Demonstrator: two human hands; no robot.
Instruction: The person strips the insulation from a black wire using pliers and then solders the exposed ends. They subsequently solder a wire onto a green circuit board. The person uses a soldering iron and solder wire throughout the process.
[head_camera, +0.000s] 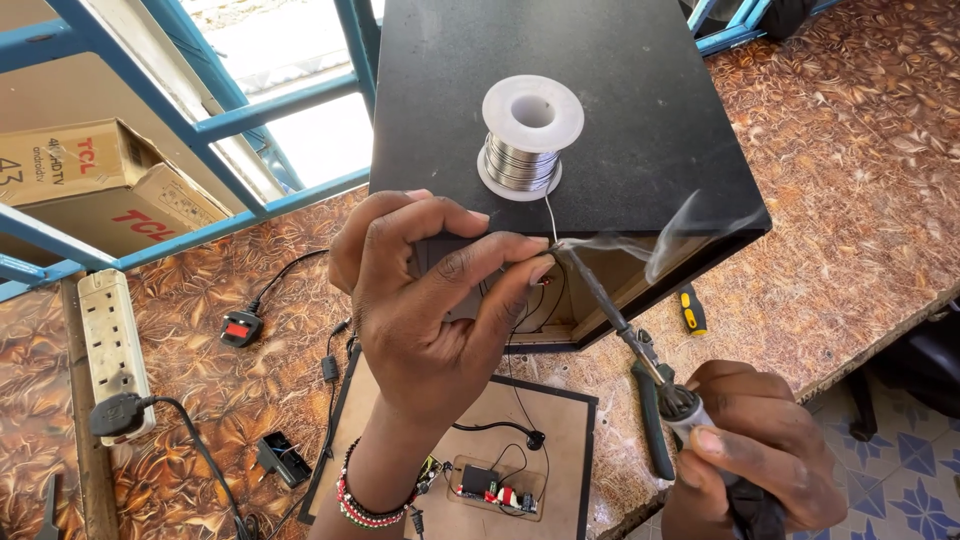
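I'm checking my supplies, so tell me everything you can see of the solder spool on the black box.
The white plastic solder spool stands upright on its lower flange on the black box's flat top. Shiny silver wire is wound round its core, and its hollow centre faces up. One thin strand runs down from it to the left hand's fingertips, where the soldering iron's tip smokes. Nothing else touches it.

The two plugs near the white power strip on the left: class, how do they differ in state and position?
The black plug sits plugged into the power strip; the red-faced plug lies loose on the patterned table. The first shows a plain black back; the second shows a red face. Both are black-bodied with black cables.
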